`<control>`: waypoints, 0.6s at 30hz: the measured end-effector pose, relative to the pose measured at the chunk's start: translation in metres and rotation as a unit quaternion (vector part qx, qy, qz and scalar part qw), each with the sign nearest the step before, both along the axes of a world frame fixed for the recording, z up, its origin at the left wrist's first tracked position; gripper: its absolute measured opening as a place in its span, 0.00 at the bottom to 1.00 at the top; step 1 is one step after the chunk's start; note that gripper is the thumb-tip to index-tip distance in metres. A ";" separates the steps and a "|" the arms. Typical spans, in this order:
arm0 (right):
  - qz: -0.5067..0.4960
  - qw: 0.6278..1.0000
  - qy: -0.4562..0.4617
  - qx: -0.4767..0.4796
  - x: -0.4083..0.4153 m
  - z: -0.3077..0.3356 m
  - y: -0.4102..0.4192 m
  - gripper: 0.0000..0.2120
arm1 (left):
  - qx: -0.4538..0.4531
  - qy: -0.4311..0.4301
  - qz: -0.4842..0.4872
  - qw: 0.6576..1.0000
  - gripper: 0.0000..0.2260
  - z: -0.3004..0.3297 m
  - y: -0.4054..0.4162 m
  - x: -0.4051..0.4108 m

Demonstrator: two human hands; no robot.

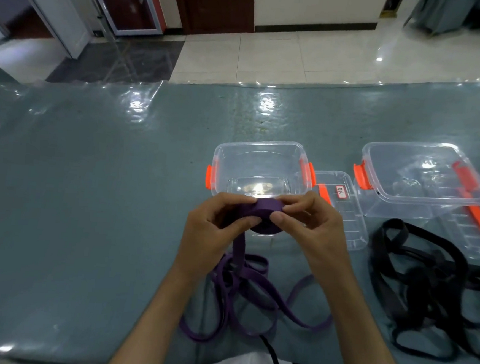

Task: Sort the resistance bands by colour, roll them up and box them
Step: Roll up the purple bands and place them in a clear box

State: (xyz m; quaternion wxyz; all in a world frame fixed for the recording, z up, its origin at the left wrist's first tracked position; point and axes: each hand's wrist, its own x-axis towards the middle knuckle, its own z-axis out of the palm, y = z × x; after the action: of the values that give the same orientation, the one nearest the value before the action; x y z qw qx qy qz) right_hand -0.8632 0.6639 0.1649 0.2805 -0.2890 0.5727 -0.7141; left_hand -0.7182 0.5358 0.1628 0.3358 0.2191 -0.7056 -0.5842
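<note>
Over the worktop (88, 198), left hand (215, 226) and right hand (310, 224) pinch a half-wound purple band (262, 215); both boxes (260, 166) empty, black bands (426, 282) unrolled — early days.

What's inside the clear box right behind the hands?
The box looks empty: only glare shows on its clear floor. The hands and purple roll cover its near edge, so that part stays unseen.

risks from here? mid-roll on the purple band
1. The purple roll is held only by fingertips of the left hand and right hand, above the table; a slip could let it unwind.
2. Its tail runs into the tangled purple bands; it may snag.
3. The black bands lie close by; colours could mix.
</note>
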 end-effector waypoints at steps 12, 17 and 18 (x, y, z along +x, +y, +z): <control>0.044 0.999 0.018 -0.011 0.006 -0.004 -0.006 0.05 | 0.045 0.017 0.028 0.998 0.14 -0.007 0.000 0.012; 0.047 0.996 0.073 0.021 0.000 -0.001 -0.005 0.12 | 0.037 0.032 0.046 0.998 0.12 -0.004 0.006 0.009; 0.036 0.995 0.092 0.016 -0.001 0.001 -0.005 0.12 | 0.036 0.038 0.045 0.998 0.11 -0.005 0.008 0.007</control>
State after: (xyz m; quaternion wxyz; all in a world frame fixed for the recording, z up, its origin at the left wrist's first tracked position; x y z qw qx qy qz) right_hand -0.8645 0.6590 0.1659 0.2571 -0.3693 0.5968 -0.6644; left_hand -0.7113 0.5438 0.1577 0.3805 0.2404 -0.6601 -0.6014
